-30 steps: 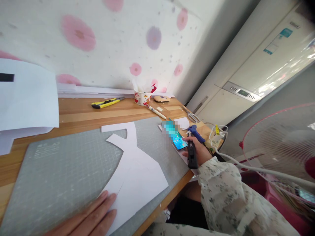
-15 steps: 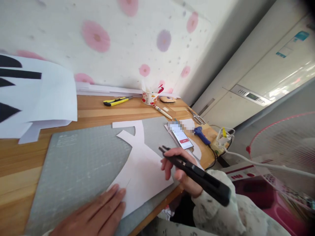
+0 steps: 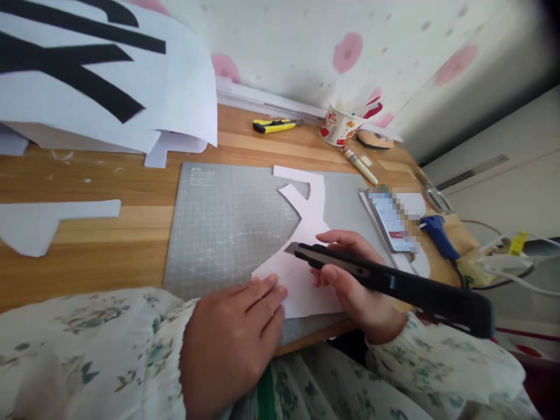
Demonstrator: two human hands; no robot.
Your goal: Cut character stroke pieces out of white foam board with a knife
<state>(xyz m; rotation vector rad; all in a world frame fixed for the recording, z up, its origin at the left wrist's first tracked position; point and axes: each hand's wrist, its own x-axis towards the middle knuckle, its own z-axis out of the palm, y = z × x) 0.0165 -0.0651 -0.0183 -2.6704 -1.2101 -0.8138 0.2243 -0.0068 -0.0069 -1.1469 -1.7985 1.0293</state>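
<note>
Upper left: printed sheets [image 3: 109, 87] overhang the wooden surface [image 3: 109, 192]. Centre: a grey cutting mat [image 3: 219, 221] carries the white paper shape [image 3: 306, 233]. The left hand [image 3: 231, 338] lies flat at lower centre, fingers released and pressing on the paper's lower edge. Just to its right, the right hand [image 3: 354, 286] has its fingers clenched around a black utility knife [image 3: 385, 283], whose tip is over the paper. A phone [image 3: 391, 219] and a blue glue gun [image 3: 437, 236] lie near, further right.

Pinning the white paper cutout [image 3: 301, 256] flat on the grey cutting mat [image 3: 219, 221] with the left hand [image 3: 236, 332], right by the desk's [image 3: 109, 198] front edge. Gripping a black utility knife [image 3: 389, 283] in the right hand [image 3: 356, 291], blade end over the paper (touching or not, can't tell). Along the back edge: yellow cutter [image 3: 273, 125], paper cup [image 3: 339, 125]. Toward the right edge: phone [image 3: 391, 219], blue glue gun [image 3: 437, 236].
</note>
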